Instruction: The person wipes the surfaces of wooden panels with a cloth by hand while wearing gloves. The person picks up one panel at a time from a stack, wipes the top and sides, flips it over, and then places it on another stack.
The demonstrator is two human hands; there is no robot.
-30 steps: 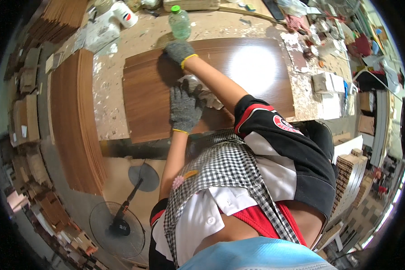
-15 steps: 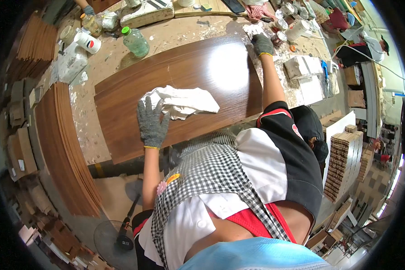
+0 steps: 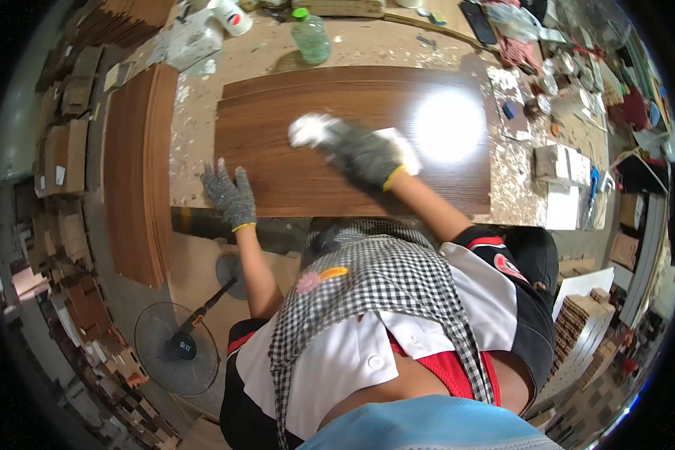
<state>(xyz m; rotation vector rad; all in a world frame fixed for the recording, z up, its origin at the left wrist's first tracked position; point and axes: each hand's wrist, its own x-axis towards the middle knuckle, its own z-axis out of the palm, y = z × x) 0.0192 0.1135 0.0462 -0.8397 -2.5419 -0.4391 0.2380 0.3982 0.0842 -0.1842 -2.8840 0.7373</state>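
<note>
A brown wood-grain panel (image 3: 277, 176) lies flat on the worktable, with a bright reflection on its right part. My right hand (image 3: 367, 156), in a grey knit glove, is pressed onto a white cloth (image 3: 313, 130) on the panel. Motion blurs the fingers, and the cloth sticks out on both sides of the hand. At the panel's left front corner rests my left hand (image 3: 231, 196), gloved too. Its fingers are spread and it holds nothing.
A stack of brown boards (image 3: 136, 180) stands left of the table. Behind the panel is a green-capped bottle (image 3: 311, 39). To the right lie a blue block (image 3: 511, 110), cups and a white box (image 3: 561, 165). A fan (image 3: 178, 346) stands low at left.
My right hand has come from the table's far right onto the cloth. My left hand has left the cloth for the panel's left edge. The whole view has shifted.
</note>
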